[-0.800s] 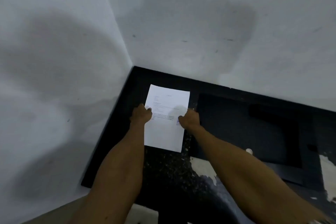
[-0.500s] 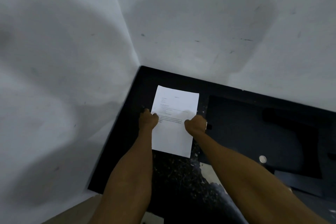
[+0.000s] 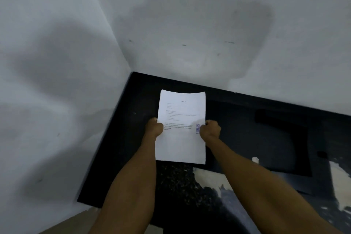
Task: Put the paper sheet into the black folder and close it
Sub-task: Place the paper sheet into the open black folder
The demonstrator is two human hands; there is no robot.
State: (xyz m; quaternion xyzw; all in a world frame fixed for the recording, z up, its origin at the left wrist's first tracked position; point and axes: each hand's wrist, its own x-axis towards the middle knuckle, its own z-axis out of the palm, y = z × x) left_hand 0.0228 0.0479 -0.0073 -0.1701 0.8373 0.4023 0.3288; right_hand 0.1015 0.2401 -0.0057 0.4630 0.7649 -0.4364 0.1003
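Over dark countertop (image 3: 117, 154), left hand (image 3: 154, 128) and right hand (image 3: 210, 129) grip paper sheet (image 3: 181, 138) by its edges.

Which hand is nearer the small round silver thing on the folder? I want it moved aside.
Right hand: the silver thing lies to its right, nearer the person. The left hand is across the paper sheet.

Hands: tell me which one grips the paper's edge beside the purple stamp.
The right hand. Its fingers close on the paper sheet right beside the purple stamp; the left hand grips the opposite, unstamped edge.

A bare room corner: plain white walls (image 3: 190, 24) meeting a worn, paint-splashed black counter (image 3: 117, 148).
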